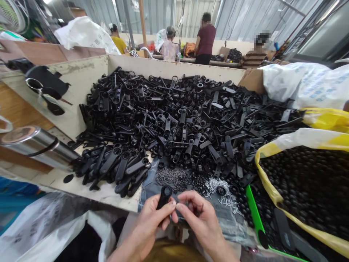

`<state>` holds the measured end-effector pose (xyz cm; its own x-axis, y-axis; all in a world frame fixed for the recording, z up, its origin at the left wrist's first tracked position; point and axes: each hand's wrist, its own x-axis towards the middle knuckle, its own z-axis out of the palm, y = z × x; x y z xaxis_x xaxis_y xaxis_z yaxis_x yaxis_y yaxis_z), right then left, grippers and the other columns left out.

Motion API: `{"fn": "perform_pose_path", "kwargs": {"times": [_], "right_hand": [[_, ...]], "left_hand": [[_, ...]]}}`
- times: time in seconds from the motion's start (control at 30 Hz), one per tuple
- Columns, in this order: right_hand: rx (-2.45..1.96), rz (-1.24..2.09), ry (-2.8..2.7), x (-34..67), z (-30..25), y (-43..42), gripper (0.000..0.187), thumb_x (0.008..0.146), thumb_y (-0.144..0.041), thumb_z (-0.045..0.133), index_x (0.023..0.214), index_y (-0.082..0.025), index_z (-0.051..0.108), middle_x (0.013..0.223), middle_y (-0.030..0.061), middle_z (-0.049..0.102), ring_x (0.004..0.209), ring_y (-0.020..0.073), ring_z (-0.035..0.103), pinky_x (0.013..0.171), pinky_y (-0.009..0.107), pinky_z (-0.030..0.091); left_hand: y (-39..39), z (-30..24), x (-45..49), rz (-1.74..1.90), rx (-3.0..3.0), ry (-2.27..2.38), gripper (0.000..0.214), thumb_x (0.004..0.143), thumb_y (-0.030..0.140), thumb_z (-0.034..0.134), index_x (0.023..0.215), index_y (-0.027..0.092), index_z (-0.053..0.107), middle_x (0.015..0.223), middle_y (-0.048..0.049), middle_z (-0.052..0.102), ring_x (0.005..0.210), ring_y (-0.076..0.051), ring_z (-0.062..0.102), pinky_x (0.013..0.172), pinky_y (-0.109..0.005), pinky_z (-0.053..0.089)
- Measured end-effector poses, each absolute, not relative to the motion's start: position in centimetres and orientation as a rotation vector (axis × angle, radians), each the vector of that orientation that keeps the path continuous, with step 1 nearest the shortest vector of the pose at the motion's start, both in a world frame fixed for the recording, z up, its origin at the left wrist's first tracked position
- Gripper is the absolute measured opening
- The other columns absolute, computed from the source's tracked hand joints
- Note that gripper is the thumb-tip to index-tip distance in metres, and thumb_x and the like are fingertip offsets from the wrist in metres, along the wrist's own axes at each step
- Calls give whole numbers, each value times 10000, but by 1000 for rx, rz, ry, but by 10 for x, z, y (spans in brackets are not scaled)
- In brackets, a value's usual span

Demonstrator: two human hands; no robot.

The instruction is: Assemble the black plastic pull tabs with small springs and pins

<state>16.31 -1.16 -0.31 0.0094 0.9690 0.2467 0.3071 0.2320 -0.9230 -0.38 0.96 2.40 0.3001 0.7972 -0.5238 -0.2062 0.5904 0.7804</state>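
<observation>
Close work at the fingertips, bulk piled high behind

Left hand closed around a short black plastic bar with a ring-shaped end, upright between thumb and fingers. Right hand narrow, thumb and fingertips pinched together just beside the bar; any small piece inside that pinch too hidden to tell.

Directly below both hands, a worn blue-grey cloth under a small mound of tiny dark metal parts and a scatter of short silver metal pins. Beyond, across most of a cream-painted wooden bin, a deep heap of black plastic rings, bars and clips, with a cluster of long black plastic levers at the near corner.

To the right, a white-and-yellow plastic bag brimming with small round black pieces, next to the rim of a bright green plastic tray. No clear pile of finished pieces anywhere in view, so progress impossible to judge beyond one bar in hand and a very large heap in the bin. Far back, co-workers at a long bench.
</observation>
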Motion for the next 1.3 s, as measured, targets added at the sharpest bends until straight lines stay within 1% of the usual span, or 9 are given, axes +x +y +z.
{"fn": "perform_pose_path", "kwargs": {"times": [0.23, 0.5, 0.73, 0.93, 1.0, 1.07, 1.17, 1.23, 1.3], "right_hand": [[-1169, 660, -1580, 167, -5, -13, 112, 1003, -228, 675, 1015, -235, 786, 849, 30, 757, 649, 153, 675, 562, 232, 517], [-1218, 571, -1686, 174, -6, -14, 91, 994, -237, 666, 956, -221, 747, 776, 18, 709, 516, 133, 568, 466, 241, 451], [-1223, 618, -1674, 174, -10, -9, 53, 962, -189, 677, 962, -218, 722, 818, 13, 699, 540, 126, 561, 482, 234, 438], [-1154, 626, -1746, 162, -8, -3, 81, 955, -151, 657, 979, -210, 706, 866, 30, 725, 604, 134, 609, 508, 217, 468], [-1151, 642, -1744, 160, -8, -2, 92, 953, -143, 649, 980, -210, 705, 877, 30, 722, 623, 134, 615, 512, 207, 468], [-1165, 682, -1722, 159, -9, -3, 98, 953, -142, 643, 979, -212, 706, 874, 23, 711, 624, 129, 611, 517, 202, 462], [-1226, 770, -1648, 157, -10, -6, 89, 947, -155, 649, 960, -217, 712, 822, -5, 679, 571, 115, 569, 517, 207, 435], [-1276, 843, -1588, 155, -12, -8, 73, 951, -174, 656, 926, -219, 708, 751, -27, 655, 544, 115, 537, 522, 215, 419], [-1295, 889, -1550, 153, -14, -10, 106, 970, -195, 650, 876, -220, 693, 699, -38, 639, 549, 122, 532, 533, 218, 412]], "left_hand": [[8, 16, 5, 709, 262, 1060, 558, 540, 447, 987, 824, 176, 591, 582, 80, 589, 450, -14, 343, 498, -178, 223], [4, 20, 6, 660, 344, 1079, 498, 672, 508, 883, 811, 213, 507, 600, 75, 573, 474, -40, 371, 518, -215, 218], [0, 21, -6, 637, 580, 1085, 345, 709, 293, 712, 1030, 189, 636, 761, 45, 616, 632, -85, 433, 608, -222, 318], [-11, -3, -11, 629, 594, 1186, 628, 727, 281, 709, 1344, 214, 609, 905, 12, 689, 694, -128, 502, 685, -263, 425], [-11, -5, -11, 618, 622, 1253, 700, 749, 294, 716, 1428, 216, 567, 1082, -40, 733, 807, -168, 596, 782, -300, 476], [-9, -4, -12, 614, 672, 1300, 750, 749, 300, 738, 1467, 199, 545, 1370, -109, 677, 1123, -246, 633, 992, -343, 466], [-5, -1, -13, 590, 777, 1325, 811, 752, 343, 746, 1502, 136, 515, 1659, -159, 424, 1531, -313, 346, 1235, -380, 274], [-5, -2, -14, 564, 846, 1343, 840, 774, 389, 727, 1531, 116, 484, 1694, -167, 362, 1581, -322, 262, 1266, -407, 232], [-7, -6, -15, 556, 896, 1360, 830, 788, 413, 718, 1537, 139, 489, 1680, -157, 394, 1562, -330, 310, 1253, -417, 273]]}}
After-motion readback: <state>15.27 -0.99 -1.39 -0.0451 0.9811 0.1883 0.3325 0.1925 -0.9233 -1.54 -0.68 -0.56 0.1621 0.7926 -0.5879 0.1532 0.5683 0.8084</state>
